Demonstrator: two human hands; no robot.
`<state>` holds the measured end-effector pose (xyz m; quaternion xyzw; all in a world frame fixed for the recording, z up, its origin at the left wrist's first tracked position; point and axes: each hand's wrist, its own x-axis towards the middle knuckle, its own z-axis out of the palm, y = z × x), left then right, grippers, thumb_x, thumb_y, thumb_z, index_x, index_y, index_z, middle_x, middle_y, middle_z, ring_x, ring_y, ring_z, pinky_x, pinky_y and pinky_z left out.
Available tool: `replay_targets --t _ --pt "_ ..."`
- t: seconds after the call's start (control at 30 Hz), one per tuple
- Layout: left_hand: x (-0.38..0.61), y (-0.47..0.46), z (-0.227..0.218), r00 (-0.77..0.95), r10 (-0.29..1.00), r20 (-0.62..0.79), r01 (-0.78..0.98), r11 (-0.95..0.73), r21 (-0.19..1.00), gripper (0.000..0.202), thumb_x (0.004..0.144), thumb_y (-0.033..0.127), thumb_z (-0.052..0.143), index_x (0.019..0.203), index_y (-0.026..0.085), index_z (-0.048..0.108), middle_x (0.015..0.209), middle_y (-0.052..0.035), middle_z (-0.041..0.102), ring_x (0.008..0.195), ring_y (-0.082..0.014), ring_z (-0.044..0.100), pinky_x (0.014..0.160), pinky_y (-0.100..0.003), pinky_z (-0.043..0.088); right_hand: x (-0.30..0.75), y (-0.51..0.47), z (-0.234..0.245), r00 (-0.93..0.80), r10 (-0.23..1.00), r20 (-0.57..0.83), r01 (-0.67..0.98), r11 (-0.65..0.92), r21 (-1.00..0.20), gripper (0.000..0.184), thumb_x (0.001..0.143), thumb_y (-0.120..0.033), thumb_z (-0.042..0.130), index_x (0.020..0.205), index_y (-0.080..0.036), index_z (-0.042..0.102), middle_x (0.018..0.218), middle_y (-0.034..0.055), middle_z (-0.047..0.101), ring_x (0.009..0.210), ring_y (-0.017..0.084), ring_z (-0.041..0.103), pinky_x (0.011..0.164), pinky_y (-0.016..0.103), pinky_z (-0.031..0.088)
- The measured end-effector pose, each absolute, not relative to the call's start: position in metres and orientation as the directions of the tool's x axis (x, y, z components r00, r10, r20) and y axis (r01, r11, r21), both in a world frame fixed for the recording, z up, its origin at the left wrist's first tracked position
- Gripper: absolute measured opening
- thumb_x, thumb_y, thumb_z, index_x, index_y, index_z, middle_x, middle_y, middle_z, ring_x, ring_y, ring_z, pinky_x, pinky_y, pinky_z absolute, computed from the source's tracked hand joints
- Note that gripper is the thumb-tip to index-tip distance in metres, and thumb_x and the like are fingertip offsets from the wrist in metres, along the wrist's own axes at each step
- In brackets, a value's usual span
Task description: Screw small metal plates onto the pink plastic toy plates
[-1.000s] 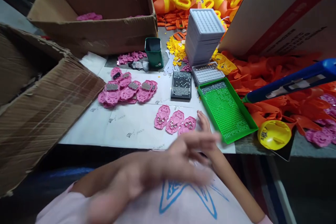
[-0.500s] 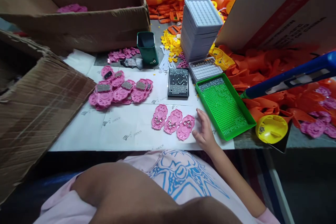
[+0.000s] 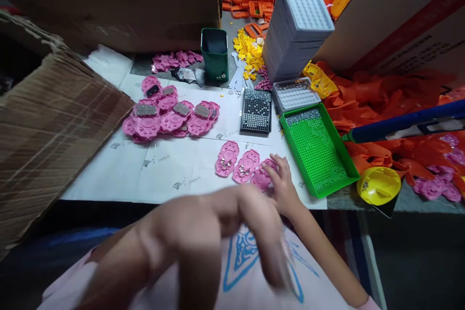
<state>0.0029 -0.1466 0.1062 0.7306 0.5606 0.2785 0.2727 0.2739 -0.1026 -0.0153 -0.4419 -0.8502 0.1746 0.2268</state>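
Three pink plastic plates [image 3: 242,164] with small metal bits lie in a row on the white paper near the table's front edge. My right hand [image 3: 281,184] rests on the rightmost one, fingers spread flat. My left hand [image 3: 250,232] hangs close to the camera above my lap, smeared by motion, fingers drooping; whether anything is in it I cannot make out. A pile of pink plates with grey metal inserts [image 3: 170,116] sits farther left on the paper.
A green perforated tray [image 3: 319,155] lies right of my hand, with a black studded block [image 3: 256,117] and a grey tray stack [image 3: 296,34] behind it. Open cardboard boxes [image 3: 54,121] crowd the left and back. Orange and yellow parts and a blue tool [image 3: 403,123] fill the right.
My left hand has come back into view in front of my chest, moving fast. My right hand slid left onto the rightmost pink plate. The camera shifted slightly.
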Motion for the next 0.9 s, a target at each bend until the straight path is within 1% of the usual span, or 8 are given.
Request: replay_targets --t 0.13,0.2,0.27,0.3,0.43,0.6,0.8,0.9 --pt "0.008 -0.097 0.095 0.300 0.945 0.131 0.511 -0.275 0.815 0.039 0.100 0.051 0.037 0.101 0.027 0.068 0.108 -0.0095 0.067 0.107 -0.0251 0.063 0.091 -0.045 0.055 0.258 -0.105 -0.018 -0.573 0.792 0.211 0.692 0.606 -0.393 0.066 0.082 -0.059 0.062 0.139 -0.028 0.050 0.150 0.0154 0.040 0.144 0.039 0.032 0.116 0.068 0.027" --pt "0.012 -0.088 0.078 0.305 0.932 0.193 0.690 -0.356 0.630 0.024 0.097 0.034 0.049 0.110 0.022 0.066 0.115 -0.0101 0.067 0.114 -0.0269 0.059 0.100 -0.048 0.049 0.249 -0.103 -0.018 -0.605 0.771 0.199 0.689 0.632 -0.357 0.061 0.085 -0.054 0.060 0.139 -0.029 0.051 0.151 0.0145 0.042 0.147 0.038 0.028 0.115 0.068 0.030" --pt "0.012 -0.087 0.057 0.396 0.899 0.188 0.779 -0.437 0.450 0.021 0.094 0.021 0.052 0.107 0.019 0.068 0.116 -0.0116 0.067 0.114 -0.0300 0.057 0.095 -0.050 0.049 0.242 -0.100 -0.017 -0.630 0.753 0.191 0.681 0.654 -0.329 0.058 0.087 -0.050 0.058 0.140 -0.028 0.051 0.151 0.0146 0.043 0.146 0.038 0.029 0.113 0.068 0.031" --pt "0.011 -0.089 0.047 0.432 0.887 0.164 0.776 -0.458 0.434 0.018 0.093 0.019 0.054 0.103 0.018 0.069 0.115 -0.0117 0.067 0.109 -0.0290 0.058 0.090 -0.047 0.051 0.240 -0.097 -0.017 -0.641 0.744 0.189 0.677 0.664 -0.319 0.056 0.088 -0.048 0.058 0.140 -0.027 0.051 0.151 0.0146 0.045 0.145 0.038 0.031 0.113 0.069 0.032" --pt "0.009 -0.092 0.020 0.445 0.884 0.142 0.782 -0.461 0.420 0.017 0.092 0.019 0.057 0.104 0.017 0.069 0.112 -0.0113 0.067 0.103 -0.0264 0.057 0.088 -0.044 0.051 0.243 -0.083 -0.022 -0.681 0.708 0.188 0.647 0.702 -0.299 0.051 0.090 -0.045 0.056 0.138 -0.028 0.054 0.145 0.0104 0.055 0.139 0.035 0.041 0.113 0.067 0.032" --pt "0.012 -0.081 0.021 0.471 0.875 0.115 0.787 -0.475 0.394 0.021 0.092 0.024 0.059 0.110 0.019 0.068 0.118 -0.0117 0.065 0.110 -0.0271 0.055 0.092 -0.045 0.050 0.252 -0.064 -0.030 -0.666 0.716 0.208 0.652 0.695 -0.304 0.053 0.089 -0.049 0.057 0.139 -0.032 0.052 0.145 0.0067 0.055 0.141 0.033 0.040 0.116 0.067 0.027" --pt "-0.029 -0.026 0.068 0.371 0.927 0.059 0.864 -0.367 0.343 0.026 0.095 0.031 0.055 0.112 0.019 0.070 0.115 -0.0104 0.068 0.111 -0.0265 0.058 0.099 -0.044 0.047 0.256 -0.084 -0.022 -0.582 0.747 0.321 0.693 0.662 -0.286 0.065 0.086 -0.051 0.061 0.142 -0.023 0.046 0.146 0.0175 0.049 0.147 0.038 0.028 0.113 0.070 0.030" --pt "-0.061 0.035 0.080 0.234 0.972 -0.026 0.936 -0.217 0.278 0.020 0.090 0.031 0.058 0.089 0.017 0.072 0.095 -0.0097 0.071 0.092 -0.0267 0.064 0.086 -0.043 0.052 0.256 -0.110 -0.020 -0.489 0.793 0.363 0.752 0.595 -0.285 0.061 0.088 -0.044 0.058 0.141 -0.018 0.042 0.142 0.0241 0.045 0.147 0.041 0.024 0.109 0.073 0.033"
